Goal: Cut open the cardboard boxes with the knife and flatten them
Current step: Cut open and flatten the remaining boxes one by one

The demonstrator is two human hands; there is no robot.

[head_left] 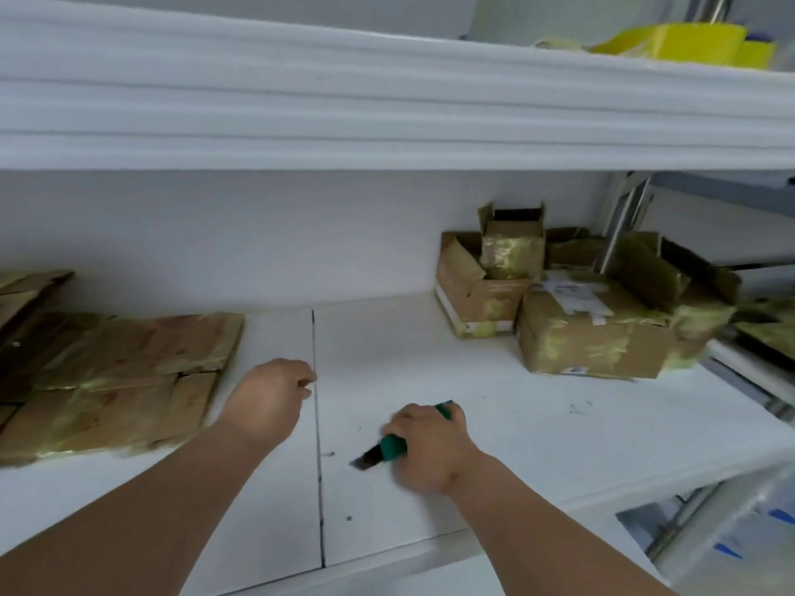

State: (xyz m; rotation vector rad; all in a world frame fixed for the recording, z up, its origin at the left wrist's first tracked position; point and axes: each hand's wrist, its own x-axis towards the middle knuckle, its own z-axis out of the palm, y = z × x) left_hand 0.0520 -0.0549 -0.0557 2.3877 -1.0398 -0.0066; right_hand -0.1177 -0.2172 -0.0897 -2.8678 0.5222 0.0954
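The white shelf (pixel 387 346) carries everything here. At its left edge lies a pile of flat boxes (pixel 116 380), already cut and pressed down. Near the back right corner sit the boxes not yet flattened. The biggest one, the closed box (pixel 593 342), is taped shut and has a white label on top. Behind it stands an open box (pixel 477 294) with a smaller box (pixel 512 247) poking out of it.

This looks like a pause between boxes. The next move is probably to reach for the closed box, pull it to the bare middle of the shelf and cut its tape.

The right hand (pixel 430 449) wraps tight around the green knife (pixel 389 445), low by the front edge, with the dark blade out and pointing left. The left hand (pixel 271 397) hovers over the middle, fingers loosely curled, holding nothing.
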